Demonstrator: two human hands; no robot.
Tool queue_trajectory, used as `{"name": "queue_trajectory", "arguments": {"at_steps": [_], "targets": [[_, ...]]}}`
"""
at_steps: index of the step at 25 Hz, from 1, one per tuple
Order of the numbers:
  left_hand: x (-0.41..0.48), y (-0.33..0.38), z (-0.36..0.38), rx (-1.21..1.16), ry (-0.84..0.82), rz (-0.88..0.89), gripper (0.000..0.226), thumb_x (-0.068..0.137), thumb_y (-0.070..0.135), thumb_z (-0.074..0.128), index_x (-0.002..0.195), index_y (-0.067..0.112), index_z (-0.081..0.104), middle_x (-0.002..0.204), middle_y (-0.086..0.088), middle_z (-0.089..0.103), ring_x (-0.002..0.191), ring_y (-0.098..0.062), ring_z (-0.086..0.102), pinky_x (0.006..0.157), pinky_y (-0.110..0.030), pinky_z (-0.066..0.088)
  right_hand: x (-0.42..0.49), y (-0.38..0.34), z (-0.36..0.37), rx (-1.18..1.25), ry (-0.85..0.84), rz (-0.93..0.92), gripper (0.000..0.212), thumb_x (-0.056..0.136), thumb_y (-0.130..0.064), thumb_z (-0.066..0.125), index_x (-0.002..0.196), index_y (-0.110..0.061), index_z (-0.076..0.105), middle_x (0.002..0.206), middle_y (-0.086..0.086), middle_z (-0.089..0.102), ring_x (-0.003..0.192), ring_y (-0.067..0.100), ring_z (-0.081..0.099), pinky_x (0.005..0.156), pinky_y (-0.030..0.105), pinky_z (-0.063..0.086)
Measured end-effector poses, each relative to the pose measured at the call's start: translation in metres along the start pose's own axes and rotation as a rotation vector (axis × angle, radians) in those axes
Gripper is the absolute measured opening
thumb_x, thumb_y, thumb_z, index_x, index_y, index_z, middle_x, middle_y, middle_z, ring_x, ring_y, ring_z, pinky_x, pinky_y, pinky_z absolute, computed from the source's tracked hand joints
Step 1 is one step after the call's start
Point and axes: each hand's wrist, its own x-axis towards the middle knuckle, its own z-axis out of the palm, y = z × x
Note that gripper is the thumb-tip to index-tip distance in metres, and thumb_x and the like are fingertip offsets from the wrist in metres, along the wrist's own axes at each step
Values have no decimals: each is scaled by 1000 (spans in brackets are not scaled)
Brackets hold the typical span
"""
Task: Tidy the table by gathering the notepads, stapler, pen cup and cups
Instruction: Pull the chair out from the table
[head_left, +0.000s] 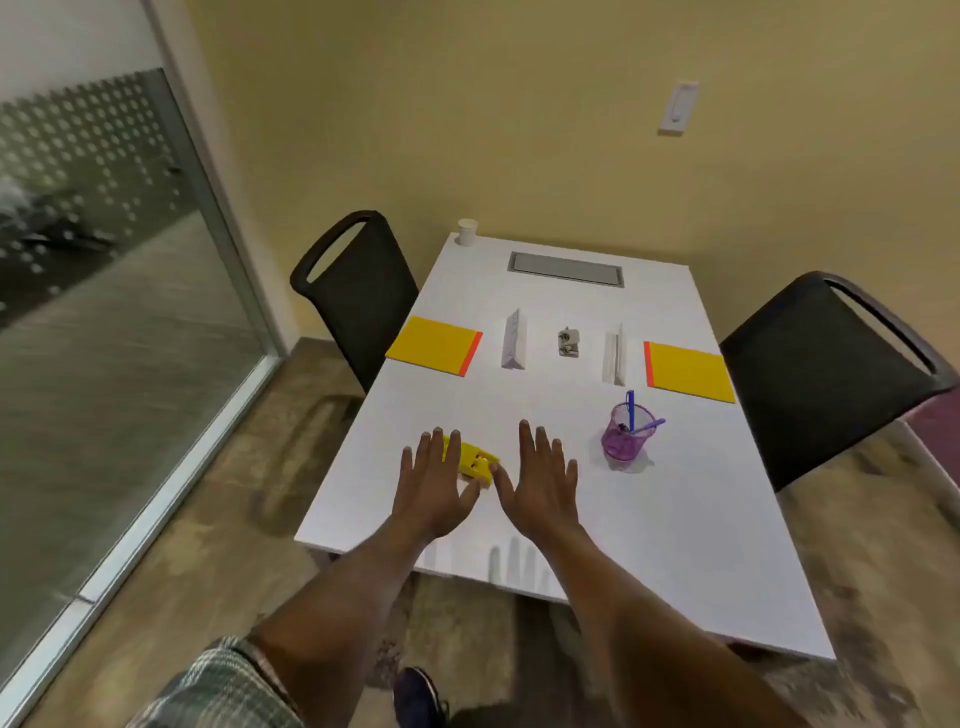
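status: gathering is looking barely begun. left hand (434, 488) and right hand (540, 483) are hovering flat with fingers spread, holding nothing. the left one is partly covering the yellow stapler (475, 464) near the front edge of the white table (675, 545). purple mesh pen cup (623, 434) is standing just right of them. left yellow notepad (434, 345) and right yellow notepad (688, 371) are lying well apart at opposite sides. white paper cup (467, 231) is sitting at the far left corner.
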Motion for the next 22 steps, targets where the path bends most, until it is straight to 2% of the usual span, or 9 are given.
{"name": "queue_trajectory", "arguments": {"at_steps": [8, 14, 17, 20, 22], "targets": [[-34, -71, -30, -4, 22, -162, 78, 98, 64, 33, 159, 17, 20, 164, -13, 24, 152, -30, 22, 122, -49, 21, -8, -82, 15, 36, -53, -87, 75, 99, -60, 36, 160, -25, 8, 166, 8, 18, 153, 31, 17, 122, 51, 18], [-34, -170, -55, -20, 65, -199, 74, 97, 63, 35, 153, 15, 32, 153, -10, 42, 139, -28, 41, 111, -46, 36, 12, -182, 53, -37, -51, -130, 75, 98, -64, 35, 159, -25, 16, 163, 8, 28, 148, 30, 30, 117, 46, 33], [-28, -224, -75, -37, 56, -199, 72, 96, 60, 40, 151, 15, 36, 148, -11, 45, 136, -28, 44, 108, -45, 39, 27, -233, 74, -40, -28, -152, 71, 98, -62, 37, 155, -22, 26, 155, 9, 39, 138, 30, 42, 108, 44, 40], [-20, -312, -102, -15, 60, -184, 63, 94, 61, 42, 140, 17, 47, 140, -9, 52, 129, -28, 49, 102, -45, 40, 43, -312, 111, -22, -15, -169, 65, 97, -61, 39, 147, -19, 38, 141, 9, 51, 123, 29, 52, 98, 42, 45], [-14, -335, -115, 10, 66, -176, 58, 94, 60, 43, 132, 18, 52, 134, -9, 54, 124, -29, 51, 99, -45, 40, 50, -335, 116, -2, 11, -177, 60, 97, -60, 40, 140, -19, 43, 134, 8, 54, 116, 29, 55, 93, 42, 47]]}}
